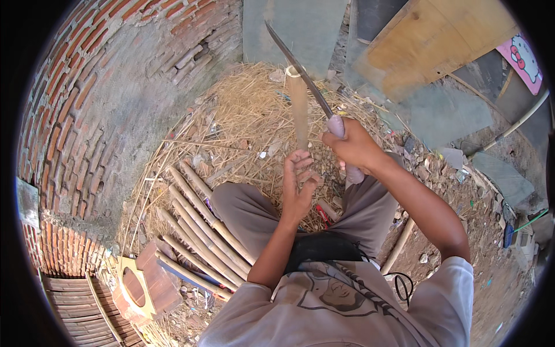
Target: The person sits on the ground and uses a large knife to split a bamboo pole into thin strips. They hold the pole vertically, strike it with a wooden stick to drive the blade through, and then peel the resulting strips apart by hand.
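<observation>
My right hand [354, 144] is closed round the pale, wrapped-looking handle of a machete [306, 78]. Its long dark blade slants up and to the left, crossing in front of a bamboo piece [299, 110]. That pale bamboo stands roughly upright, with a ring-shaped cut end at its top. Just at the bamboo's lower part is my left hand [297, 188], palm turned inward. The fingers are loosely curled and the thumb stands apart from them. They overlap the bamboo's lower end, so whether they touch it is hard to see.
Several bamboo poles [202, 231] lie beside my left knee. Straw and shavings [248, 104] cover the ground ahead. A brick wall [115, 115] rises on the left. Grey sheets [442, 115] and a wooden board [433, 43] lean at the far right. A red object [325, 214] lies between my legs.
</observation>
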Demonstrator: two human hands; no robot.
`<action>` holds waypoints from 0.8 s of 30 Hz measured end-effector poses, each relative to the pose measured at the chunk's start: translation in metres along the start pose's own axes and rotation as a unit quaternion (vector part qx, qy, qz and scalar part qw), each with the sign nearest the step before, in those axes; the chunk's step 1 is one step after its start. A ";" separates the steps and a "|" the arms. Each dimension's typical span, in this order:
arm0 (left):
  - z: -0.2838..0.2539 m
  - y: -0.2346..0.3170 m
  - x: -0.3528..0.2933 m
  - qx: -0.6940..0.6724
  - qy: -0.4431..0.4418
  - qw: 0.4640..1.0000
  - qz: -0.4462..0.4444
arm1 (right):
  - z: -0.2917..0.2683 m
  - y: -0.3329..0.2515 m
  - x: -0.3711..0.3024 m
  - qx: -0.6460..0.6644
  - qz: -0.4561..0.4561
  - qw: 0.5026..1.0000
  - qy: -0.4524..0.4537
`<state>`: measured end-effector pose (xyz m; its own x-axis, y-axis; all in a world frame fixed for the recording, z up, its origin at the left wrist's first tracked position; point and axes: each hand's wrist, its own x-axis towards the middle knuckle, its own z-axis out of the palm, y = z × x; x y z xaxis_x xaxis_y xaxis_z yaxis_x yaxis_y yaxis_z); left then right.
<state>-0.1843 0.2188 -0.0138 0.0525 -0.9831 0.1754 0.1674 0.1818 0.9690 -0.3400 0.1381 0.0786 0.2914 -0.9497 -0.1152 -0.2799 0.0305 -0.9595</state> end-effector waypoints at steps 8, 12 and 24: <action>0.038 0.021 -0.015 -0.004 -0.085 0.996 0.037 | 0.031 -0.010 -0.003 0.057 0.033 0.996 -0.052; 0.026 0.009 -0.005 0.036 -0.056 0.997 0.034 | 0.053 -0.015 -0.004 0.040 0.040 0.998 -0.014; 0.005 0.074 -0.005 0.026 0.018 0.994 -0.107 | -0.011 0.010 -0.005 0.016 -0.064 0.995 0.081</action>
<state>-0.1771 0.2373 0.0580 0.0568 -0.9975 -0.0420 0.1284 -0.0344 0.9911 -0.3546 0.1398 0.0726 0.1718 -0.9839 0.0488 -0.2207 -0.0867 -0.9715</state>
